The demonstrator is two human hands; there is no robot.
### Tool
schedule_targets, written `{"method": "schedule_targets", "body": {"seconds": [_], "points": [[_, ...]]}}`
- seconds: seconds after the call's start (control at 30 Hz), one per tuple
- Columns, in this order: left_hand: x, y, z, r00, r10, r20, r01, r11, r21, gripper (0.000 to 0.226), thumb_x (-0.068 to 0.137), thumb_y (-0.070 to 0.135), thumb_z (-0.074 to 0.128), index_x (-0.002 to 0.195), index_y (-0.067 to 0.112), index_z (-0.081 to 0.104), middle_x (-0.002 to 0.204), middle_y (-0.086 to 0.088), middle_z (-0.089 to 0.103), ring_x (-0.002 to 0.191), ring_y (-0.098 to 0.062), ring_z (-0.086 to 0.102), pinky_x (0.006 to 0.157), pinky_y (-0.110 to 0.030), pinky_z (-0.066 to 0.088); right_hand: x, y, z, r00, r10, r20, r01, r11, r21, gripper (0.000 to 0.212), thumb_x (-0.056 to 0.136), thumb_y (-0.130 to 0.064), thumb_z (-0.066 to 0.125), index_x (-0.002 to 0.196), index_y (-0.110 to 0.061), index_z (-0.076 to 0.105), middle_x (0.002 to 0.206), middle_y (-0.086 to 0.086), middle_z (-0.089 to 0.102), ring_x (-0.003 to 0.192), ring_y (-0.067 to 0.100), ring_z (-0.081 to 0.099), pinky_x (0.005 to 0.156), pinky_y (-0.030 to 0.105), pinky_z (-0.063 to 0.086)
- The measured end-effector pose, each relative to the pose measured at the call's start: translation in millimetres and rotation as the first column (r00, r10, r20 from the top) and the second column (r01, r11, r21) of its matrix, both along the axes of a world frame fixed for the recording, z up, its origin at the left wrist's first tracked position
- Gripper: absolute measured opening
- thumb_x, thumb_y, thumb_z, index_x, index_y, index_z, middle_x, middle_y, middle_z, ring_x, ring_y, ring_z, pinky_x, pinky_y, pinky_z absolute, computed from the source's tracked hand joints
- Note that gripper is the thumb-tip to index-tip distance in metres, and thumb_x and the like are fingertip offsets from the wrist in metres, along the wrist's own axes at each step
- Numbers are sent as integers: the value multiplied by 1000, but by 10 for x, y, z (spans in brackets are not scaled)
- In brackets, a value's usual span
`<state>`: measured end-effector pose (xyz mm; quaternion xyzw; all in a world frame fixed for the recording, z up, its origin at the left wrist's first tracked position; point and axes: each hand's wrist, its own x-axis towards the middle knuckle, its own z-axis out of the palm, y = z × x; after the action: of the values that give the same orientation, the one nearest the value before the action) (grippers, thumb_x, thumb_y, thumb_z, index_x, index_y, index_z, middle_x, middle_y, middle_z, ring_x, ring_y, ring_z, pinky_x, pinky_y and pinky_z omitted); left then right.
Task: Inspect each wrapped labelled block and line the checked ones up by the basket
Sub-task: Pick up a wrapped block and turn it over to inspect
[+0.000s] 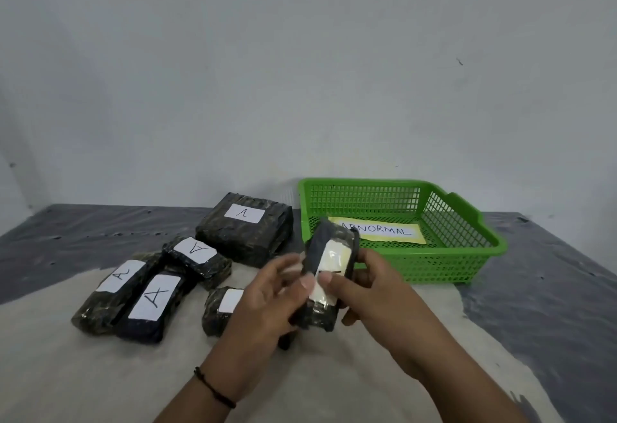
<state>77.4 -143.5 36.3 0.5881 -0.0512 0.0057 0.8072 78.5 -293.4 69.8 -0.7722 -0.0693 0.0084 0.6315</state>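
Both hands, left and right, grip one block, checking its label; next, place it beside the basket.

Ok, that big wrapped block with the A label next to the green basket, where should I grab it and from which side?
Likely across its two long sides, coming down from above. The big block lies flat, label up, and its top is clear. Its right edge sits close to the green basket, so a sideways approach there looks cramped; the front is the freer way in.
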Motion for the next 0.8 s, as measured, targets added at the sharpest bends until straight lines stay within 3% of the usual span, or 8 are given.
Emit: {"method": "schedule_targets", "body": {"seconds": [0.07,0.17,0.23,0.33,0.43,0.5,0.6,0.8], "points": [[12,-25,-5,1000,21,19,-22,997,78,35,66,25,76,100,21,68,91,-6,75,77,-18,70,70,-39,58,39,-23,2,996,-84,-8,84,996,20,30,81,-30,70,108,-21,60,84,1,70,65,6,62,62,28,55],[72,-2,33,994,99,55,-105,989,109,33,65,25,69,97,16,72,86,-3,76,75,-13,70,69,-35,56,49,-131,-26,949,-174,264,260,905,-338,67,79,-42,68,138,-27,40,131,-14,49,118,3,48,103,24,40],[114,13,62,993,91,76,-101,985,139,33,60,30,70,91,20,76,88,-2,77,77,-12,71,71,-34,53,13,-170,0,813,81,576,363,704,-611,77,74,-44,64,143,-36,28,146,-15,34,136,7,30,113,27,20],[130,-7,55,994,6,111,-27,982,187,25,66,36,80,89,27,77,91,-2,76,83,-11,70,81,-38,53,53,-161,-59,645,371,668,518,431,-739,66,56,-45,66,120,-35,52,125,-9,62,119,19,58,107,50,25],[135,38,-46,976,75,206,-111,980,168,41,66,49,64,94,22,76,98,-1,76,93,-13,70,86,-33,54,175,-200,20,644,351,680,555,397,-731,58,55,-44,73,111,-29,64,106,-8,69,101,18,66,95,56,41],[153,133,-164,877,244,413,-412,826,386,44,72,53,54,96,21,73,99,8,74,99,-6,65,90,-23,48,337,-367,169,684,228,693,563,439,-700,52,64,-40,70,114,-25,64,108,-3,68,102,23,63,91,52,44],[240,313,-470,714,208,668,-674,462,577,39,80,43,50,95,13,70,97,7,67,96,-10,57,94,-24,36,685,-720,409,840,-60,540,516,399,-758,49,75,-51,67,119,-29,58,112,1,66,105,27,57,87,40,42],[329,381,-647,714,221,664,-700,239,673,37,78,37,46,85,11,72,85,-4,70,85,-26,65,95,-54,40,1357,-1228,293,864,-380,330,453,300,-840,47,73,-52,69,94,-12,56,97,13,63,83,28,56,66,32,44]]}}
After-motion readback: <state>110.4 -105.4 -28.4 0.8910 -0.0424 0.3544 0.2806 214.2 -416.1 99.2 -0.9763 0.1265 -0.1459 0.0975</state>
